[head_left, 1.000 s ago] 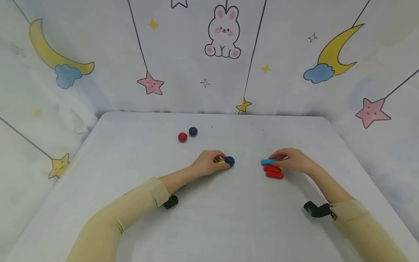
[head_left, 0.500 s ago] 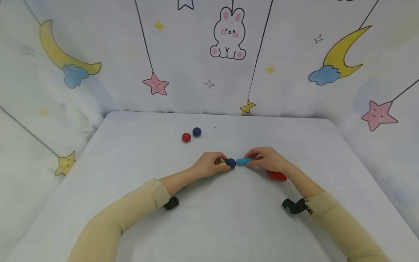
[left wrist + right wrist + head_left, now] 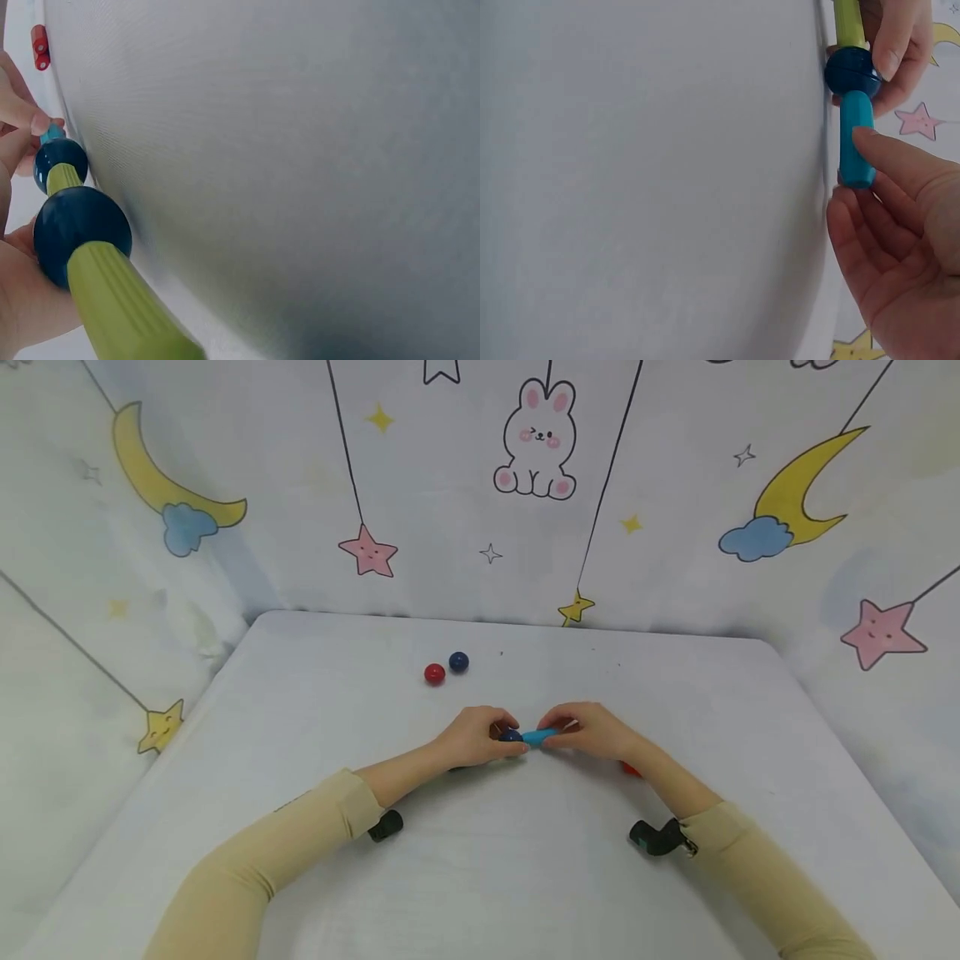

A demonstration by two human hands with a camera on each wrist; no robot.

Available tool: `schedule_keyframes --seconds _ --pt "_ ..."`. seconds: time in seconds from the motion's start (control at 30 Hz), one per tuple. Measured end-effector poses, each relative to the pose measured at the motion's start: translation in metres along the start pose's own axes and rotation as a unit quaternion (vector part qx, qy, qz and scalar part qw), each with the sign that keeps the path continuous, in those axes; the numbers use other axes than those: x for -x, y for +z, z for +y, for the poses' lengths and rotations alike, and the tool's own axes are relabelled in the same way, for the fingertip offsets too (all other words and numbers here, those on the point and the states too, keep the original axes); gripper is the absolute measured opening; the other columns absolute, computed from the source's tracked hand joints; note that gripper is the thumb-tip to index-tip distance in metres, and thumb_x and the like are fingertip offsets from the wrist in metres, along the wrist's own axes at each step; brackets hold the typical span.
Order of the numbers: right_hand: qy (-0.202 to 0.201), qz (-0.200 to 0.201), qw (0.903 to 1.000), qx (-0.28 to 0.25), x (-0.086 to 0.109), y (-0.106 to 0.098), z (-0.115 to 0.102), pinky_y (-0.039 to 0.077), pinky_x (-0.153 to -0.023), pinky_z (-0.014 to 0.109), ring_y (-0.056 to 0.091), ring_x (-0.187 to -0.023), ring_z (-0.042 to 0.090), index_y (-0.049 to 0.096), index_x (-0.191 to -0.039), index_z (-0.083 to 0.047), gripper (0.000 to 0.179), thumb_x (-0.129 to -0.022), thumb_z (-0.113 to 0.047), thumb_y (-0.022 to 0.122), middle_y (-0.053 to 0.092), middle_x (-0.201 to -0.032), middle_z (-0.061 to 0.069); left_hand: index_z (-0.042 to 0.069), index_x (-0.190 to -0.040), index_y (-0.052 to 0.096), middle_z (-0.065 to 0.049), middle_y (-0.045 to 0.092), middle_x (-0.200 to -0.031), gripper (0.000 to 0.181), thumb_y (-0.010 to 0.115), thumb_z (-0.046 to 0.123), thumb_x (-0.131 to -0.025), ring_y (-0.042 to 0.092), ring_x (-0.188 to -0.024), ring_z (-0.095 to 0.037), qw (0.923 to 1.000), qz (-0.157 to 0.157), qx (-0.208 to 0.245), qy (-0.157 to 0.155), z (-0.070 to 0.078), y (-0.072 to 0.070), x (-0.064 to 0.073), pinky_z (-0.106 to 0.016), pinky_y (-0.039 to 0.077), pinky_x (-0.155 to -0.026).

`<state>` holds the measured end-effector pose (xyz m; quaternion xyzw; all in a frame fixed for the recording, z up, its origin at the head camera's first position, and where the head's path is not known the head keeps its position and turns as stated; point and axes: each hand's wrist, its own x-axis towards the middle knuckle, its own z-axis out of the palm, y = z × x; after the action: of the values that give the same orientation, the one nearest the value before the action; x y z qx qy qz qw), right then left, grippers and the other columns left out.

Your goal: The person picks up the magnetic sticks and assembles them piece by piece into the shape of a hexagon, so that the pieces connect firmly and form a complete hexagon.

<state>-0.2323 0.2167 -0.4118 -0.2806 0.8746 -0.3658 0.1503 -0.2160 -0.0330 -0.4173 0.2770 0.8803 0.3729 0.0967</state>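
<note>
My left hand (image 3: 472, 737) grips a chain of yellow-green ribbed sticks (image 3: 120, 300) and dark blue balls (image 3: 82, 232) at its end ball (image 3: 852, 71). A light blue stick (image 3: 856, 142) is pinched between thumb and fingers of my right hand (image 3: 592, 731). One end of this stick meets the end ball, in line with the chain. In the left wrist view, one ball sits between two yellow-green sticks, and the nearer stick points toward the camera. From the head view, most of the chain is hidden behind the left hand and forearm.
Farther back on the white table (image 3: 480, 877) lie a red ball (image 3: 434, 674) and another dark blue ball (image 3: 459, 662). Two red sticks (image 3: 40, 46) lie side by side, mostly hidden by the right forearm in the head view. A printed cloth wall (image 3: 420, 485) stands behind the table.
My right hand has moved left with the light blue stick, from beside the red sticks up to the dark blue ball. The left hand keeps its hold on the chain, nearly in place.
</note>
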Motion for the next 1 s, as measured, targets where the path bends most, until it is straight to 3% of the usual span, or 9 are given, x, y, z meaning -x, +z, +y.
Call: schedule_keyframes --seconds 0.2,0.37,0.67,0.83,1.0 --pt "-0.023 -0.025 0.9993 -0.013 -0.015 0.009 -0.01 0.052 -0.089 0.035 0.062 -0.096 0.017 0.069 -0.109 -0.009 0.023 -0.089 -0.019 0.072 0.068 -0.105 0.0 0.009 -0.102 0.073 0.004 0.067 -0.087 0.025 0.075 0.029 -0.087 0.054 -0.075 -0.009 0.9999 0.01 -0.008 0.004 -0.004 -0.003 0.004 -0.022 0.045 -0.067" --pt "-0.008 -0.041 0.999 -0.011 -0.038 0.011 -0.013 0.05 -0.088 0.034 0.061 -0.098 0.015 0.07 -0.111 -0.014 0.021 -0.093 -0.024 0.067 0.068 -0.106 -0.004 0.01 -0.092 0.073 0.005 0.068 -0.084 0.017 0.075 0.026 -0.087 0.054 -0.075 -0.009 0.9996 0.027 -0.007 0.006 -0.01 -0.004 0.008 -0.023 0.045 -0.068" --pt "0.077 0.048 0.9945 -0.052 -0.122 0.015 -0.014 0.049 -0.09 0.039 0.056 -0.117 0.026 0.055 -0.134 -0.013 0.046 -0.093 -0.028 0.068 0.057 -0.13 0.008 0.011 -0.094 0.073 0.006 0.068 -0.084 0.018 0.074 0.028 -0.088 0.057 -0.077 -0.008 0.9996 0.026 -0.008 0.004 -0.013 -0.005 0.012 -0.024 0.047 -0.071" --pt "0.063 0.038 0.9972 -0.017 -0.158 0.017 -0.019 0.049 -0.089 0.039 0.054 -0.119 0.025 0.05 -0.139 -0.013 0.056 -0.089 -0.025 0.072 0.053 -0.136 0.01 0.009 -0.095 0.073 0.004 0.069 -0.085 0.018 0.073 0.026 -0.088 0.057 -0.078 -0.009 0.9995 0.028 -0.008 0.013 -0.012 -0.005 0.014 -0.024 0.047 -0.073" --pt "0.029 0.01 0.9994 0.014 -0.177 0.019 -0.028 0.047 -0.094 0.038 0.055 -0.119 0.025 0.053 -0.137 -0.011 0.052 -0.09 -0.022 0.071 0.055 -0.135 0.011 0.009 -0.094 0.073 0.003 0.069 -0.086 0.017 0.073 0.025 -0.088 0.058 -0.078 -0.009 0.999 0.035 -0.016 0.022 -0.013 -0.006 0.013 -0.023 0.047 -0.073"
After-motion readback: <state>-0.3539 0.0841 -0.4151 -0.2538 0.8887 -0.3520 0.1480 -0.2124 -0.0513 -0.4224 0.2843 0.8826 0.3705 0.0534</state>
